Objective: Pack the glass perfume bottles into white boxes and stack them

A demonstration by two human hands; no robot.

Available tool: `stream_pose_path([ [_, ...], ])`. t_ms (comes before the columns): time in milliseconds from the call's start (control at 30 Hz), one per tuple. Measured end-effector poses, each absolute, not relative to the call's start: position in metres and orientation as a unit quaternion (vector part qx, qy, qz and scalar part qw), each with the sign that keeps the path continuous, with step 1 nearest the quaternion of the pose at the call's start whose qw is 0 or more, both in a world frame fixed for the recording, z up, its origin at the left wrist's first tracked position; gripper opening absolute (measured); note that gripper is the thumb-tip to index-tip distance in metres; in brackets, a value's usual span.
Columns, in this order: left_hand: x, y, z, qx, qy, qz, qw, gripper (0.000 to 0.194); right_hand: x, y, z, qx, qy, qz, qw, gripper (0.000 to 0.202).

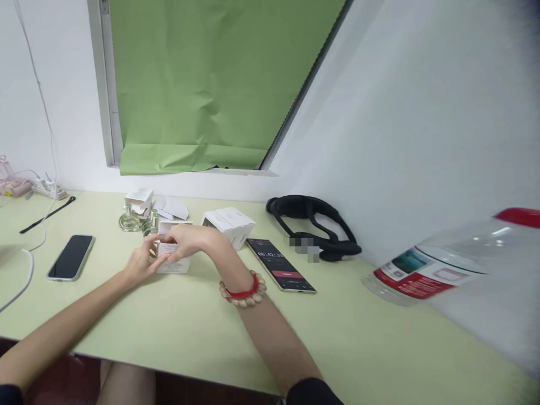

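Observation:
Both my hands are at a small white box [174, 265] that stands on the pale green table [189, 320]. My left hand [143, 261] touches its left side with curved fingers. Over the top of the box bends my right hand [185, 239], its fingers partly hidden; whether they pinch a flap cannot be made out. Just behind are two small glass bottles, one [129, 219] in full view and the other [150, 224] partly covered. An opened white carton [139, 199] and folded white paper [171, 207] lie behind them.
A larger white box [230, 225], a phone with a running timer [280, 267] and a black headset [314, 225] are on the right, with a big plastic bottle [430, 270] beyond. Leftward lie a dark phone [71, 257], a black strap [48, 215] and a white cable [27, 281].

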State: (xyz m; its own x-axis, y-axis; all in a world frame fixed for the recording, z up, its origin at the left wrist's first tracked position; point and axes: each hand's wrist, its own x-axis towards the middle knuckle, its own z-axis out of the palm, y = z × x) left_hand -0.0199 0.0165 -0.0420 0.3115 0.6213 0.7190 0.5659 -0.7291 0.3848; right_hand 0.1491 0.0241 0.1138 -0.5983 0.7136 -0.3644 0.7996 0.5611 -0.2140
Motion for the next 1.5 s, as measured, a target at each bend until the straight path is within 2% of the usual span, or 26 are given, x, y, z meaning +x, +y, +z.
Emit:
stream_pose_path([
  [200,-0.020,0.017,-0.040,0.826,0.328,0.455,0.054,0.037,0.161,0.037,0.109,0.352,0.893,-0.267,0.081,0.027],
  [400,-0.018,0.017,-0.041,0.827,0.319,0.457,0.069,0.036,0.170,0.041,0.114,0.322,0.869,-0.354,0.125,0.034],
  [500,-0.018,0.017,-0.042,0.828,0.318,0.456,0.078,0.037,0.170,0.036,0.118,0.342,0.854,-0.373,0.123,0.030],
  [833,-0.019,0.017,-0.044,0.819,0.336,0.453,0.103,0.037,0.164,0.022,0.121,0.377,0.877,-0.289,0.078,0.025],
  [1000,-0.014,0.011,-0.034,0.809,0.359,0.446,0.131,0.037,0.161,0.016,0.124,0.415,0.887,-0.202,0.001,0.020],
  [1100,-0.013,0.009,-0.031,0.808,0.368,0.439,0.136,0.037,0.160,0.014,0.125,0.403,0.893,-0.202,-0.001,0.015],
  [1200,-0.014,0.011,-0.037,0.814,0.360,0.440,0.113,0.038,0.162,0.013,0.126,0.414,0.885,-0.213,-0.023,0.007],
  [1333,-0.018,0.019,-0.052,0.824,0.365,0.429,0.055,0.038,0.163,0.010,0.128,0.429,0.866,-0.235,-0.101,0.014],
  [1500,-0.032,0.026,-0.054,0.817,0.357,0.452,-0.045,0.030,0.160,0.007,0.123,0.420,0.874,-0.196,-0.146,0.015],
])
